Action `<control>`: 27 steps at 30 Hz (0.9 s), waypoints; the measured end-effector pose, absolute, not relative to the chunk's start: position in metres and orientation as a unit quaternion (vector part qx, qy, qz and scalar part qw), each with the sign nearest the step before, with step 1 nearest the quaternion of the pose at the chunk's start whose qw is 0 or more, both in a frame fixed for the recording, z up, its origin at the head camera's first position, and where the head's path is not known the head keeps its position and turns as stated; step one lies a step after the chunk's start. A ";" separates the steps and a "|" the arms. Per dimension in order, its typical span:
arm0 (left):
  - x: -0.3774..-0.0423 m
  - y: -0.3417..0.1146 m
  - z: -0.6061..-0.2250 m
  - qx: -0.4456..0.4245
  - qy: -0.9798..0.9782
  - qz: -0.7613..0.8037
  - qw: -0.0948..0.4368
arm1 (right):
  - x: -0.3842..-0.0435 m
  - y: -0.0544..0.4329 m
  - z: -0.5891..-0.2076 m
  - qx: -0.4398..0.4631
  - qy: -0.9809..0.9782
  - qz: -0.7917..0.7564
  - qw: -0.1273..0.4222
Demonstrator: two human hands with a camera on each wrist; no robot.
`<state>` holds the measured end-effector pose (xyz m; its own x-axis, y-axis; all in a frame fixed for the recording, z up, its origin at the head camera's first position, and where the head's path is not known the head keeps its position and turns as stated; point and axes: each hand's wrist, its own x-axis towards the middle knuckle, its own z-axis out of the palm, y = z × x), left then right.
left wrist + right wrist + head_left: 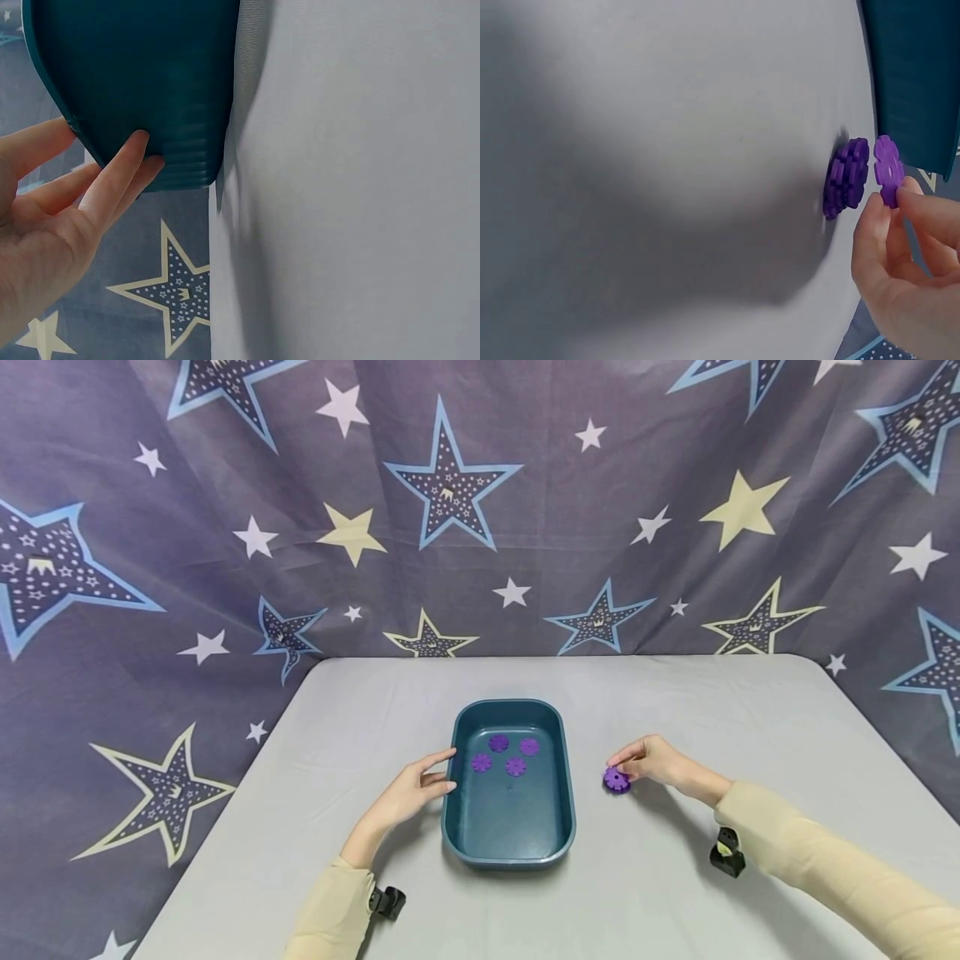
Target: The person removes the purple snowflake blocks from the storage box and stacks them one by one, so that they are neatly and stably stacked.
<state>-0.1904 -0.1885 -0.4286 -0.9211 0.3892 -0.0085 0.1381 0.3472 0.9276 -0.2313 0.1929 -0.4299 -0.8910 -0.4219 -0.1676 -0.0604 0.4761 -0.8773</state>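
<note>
A pale grey cloth (645, 893) covers the table, mostly smooth, its rounded far corners meeting a hanging curtain (547, 435); that curtain fills the back and both sides of the head view, dusky grey-purple and printed with stars, some plain white or yellow, others outlined in blue or yellow with smaller stars and a crown inside; soft folds run down it, and shadows of the arms fall across the cloth

On this surface, near the middle, stands a dark teal tray (510, 835), its long sides running away from the person; four purple notched discs (515, 767) lie flat inside, grouped in the far half (the near half shows the bare floor of the tray); the left hand (408, 789) is at the tray's left side, fingers spread and nearly straight, fingertips touching the rim and outer wall without curling round it

To the right of the tray, the right hand (655, 760) pinches a purple disc (888, 169) between thumb and fingertips, the grip closed to the disc's thin edge; it is held tilted up, just above a small stack of darker-looking discs (847, 176) on the cloth; cream sleeves (795, 852) cover both forearms, with a black device (727, 853) at each wrist
</note>
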 end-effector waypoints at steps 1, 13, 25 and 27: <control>-0.190 -0.189 -0.429 0.162 0.813 0.548 0.114 | -0.232 0.193 -0.430 -0.143 0.839 -0.491 0.184; -0.191 -0.188 -0.430 0.159 0.812 0.549 0.118 | -0.234 0.192 -0.435 -0.144 0.845 -0.482 0.179; -0.189 -0.187 -0.426 0.159 0.812 0.549 0.117 | -0.235 0.192 -0.437 -0.164 0.854 -0.466 0.164; -0.191 -0.189 -0.430 0.160 0.813 0.548 0.116 | -0.235 0.192 -0.438 -0.165 0.855 -0.464 0.161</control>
